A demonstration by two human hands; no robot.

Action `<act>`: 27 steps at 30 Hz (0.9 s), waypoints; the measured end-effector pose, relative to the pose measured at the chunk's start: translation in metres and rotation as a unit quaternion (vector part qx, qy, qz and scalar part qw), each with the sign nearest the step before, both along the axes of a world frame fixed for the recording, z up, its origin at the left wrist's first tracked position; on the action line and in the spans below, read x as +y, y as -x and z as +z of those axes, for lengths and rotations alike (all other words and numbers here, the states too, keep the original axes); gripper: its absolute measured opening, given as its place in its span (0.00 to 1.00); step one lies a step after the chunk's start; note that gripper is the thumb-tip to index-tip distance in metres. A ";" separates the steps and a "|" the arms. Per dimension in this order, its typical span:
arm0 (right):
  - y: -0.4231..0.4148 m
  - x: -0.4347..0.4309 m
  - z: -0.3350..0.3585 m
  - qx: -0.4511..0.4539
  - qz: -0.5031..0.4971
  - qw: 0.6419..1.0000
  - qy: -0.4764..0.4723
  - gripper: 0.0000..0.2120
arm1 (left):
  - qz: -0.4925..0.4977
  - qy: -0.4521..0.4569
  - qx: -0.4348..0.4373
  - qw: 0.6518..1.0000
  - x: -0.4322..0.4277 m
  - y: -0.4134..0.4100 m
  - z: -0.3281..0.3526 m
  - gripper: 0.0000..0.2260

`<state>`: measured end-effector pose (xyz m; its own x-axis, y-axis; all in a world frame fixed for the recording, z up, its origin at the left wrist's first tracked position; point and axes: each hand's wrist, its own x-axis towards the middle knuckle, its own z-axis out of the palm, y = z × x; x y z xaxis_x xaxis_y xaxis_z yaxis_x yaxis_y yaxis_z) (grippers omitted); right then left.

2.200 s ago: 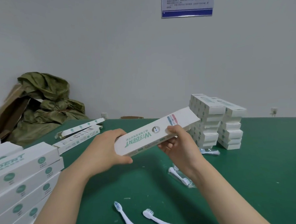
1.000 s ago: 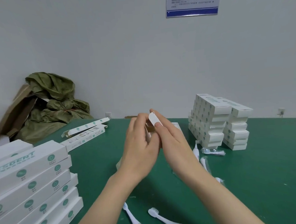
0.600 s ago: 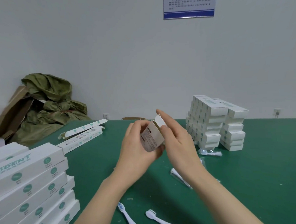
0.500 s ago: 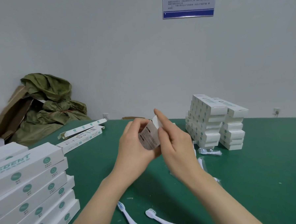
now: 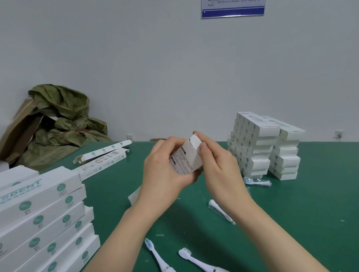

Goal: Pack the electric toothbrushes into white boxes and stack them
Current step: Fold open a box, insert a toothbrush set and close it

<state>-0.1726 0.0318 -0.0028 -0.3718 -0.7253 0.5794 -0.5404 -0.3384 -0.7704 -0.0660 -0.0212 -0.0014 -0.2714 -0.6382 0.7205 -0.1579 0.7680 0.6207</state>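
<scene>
above the middle of the green table (image 5: 316, 216), a white box (image 5: 186, 160) is held end-on, a panel of small dark print facing the camera and its end flap raised. the left hand (image 5: 162, 176) curls its fingers round the body. the right hand (image 5: 220, 169) pinches the flap between thumb and forefinger. two bare toothbrushes (image 5: 160, 259) lie at the near edge, and two wrapped brush heads (image 5: 221, 211) lie to the right of the hands. two long boxes (image 5: 102, 152) with open ends lie at the back. two stacks of closed boxes (image 5: 254, 144) stand at right. one larger stack (image 5: 39, 216) at left runs out of view, so its count is unclear.
</scene>
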 end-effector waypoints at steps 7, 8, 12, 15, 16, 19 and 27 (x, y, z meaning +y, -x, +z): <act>-0.001 -0.001 0.002 -0.001 -0.020 1.000 0.004 0.17 | 0.005 -0.003 -0.005 1.000 0.001 0.000 0.000 0.21; 0.000 -0.001 0.002 -0.003 -0.016 1.000 0.004 0.16 | 0.004 -0.004 -0.007 1.000 0.001 0.000 0.001 0.21; 0.001 -0.003 -0.003 0.008 -0.010 1.000 0.018 0.17 | 0.004 -0.001 -0.009 1.000 0.002 0.001 0.001 0.20; 0.000 -0.005 -0.006 0.035 -0.024 0.999 0.026 0.18 | 0.012 0.012 -0.007 1.000 0.002 0.001 0.001 0.18; -0.001 -0.005 -0.008 0.044 -0.025 0.998 0.028 0.20 | 0.015 0.018 -0.006 1.000 0.002 0.001 0.001 0.18; -0.007 -0.005 -0.013 0.100 -0.019 0.995 0.015 0.29 | 0.022 0.029 -0.003 0.999 0.001 0.000 0.001 0.19; -0.005 -0.008 -0.001 -0.129 0.114 0.984 0.049 0.18 | -0.030 -0.011 0.065 0.997 -0.001 -0.006 0.012 0.26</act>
<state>-0.1678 0.0241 -0.0038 -0.3496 -0.7515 0.5594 -0.2334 -0.5084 -0.8289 -0.0603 -0.0226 0.0102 -0.2156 -0.6401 0.7375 -0.0294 0.7591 0.6503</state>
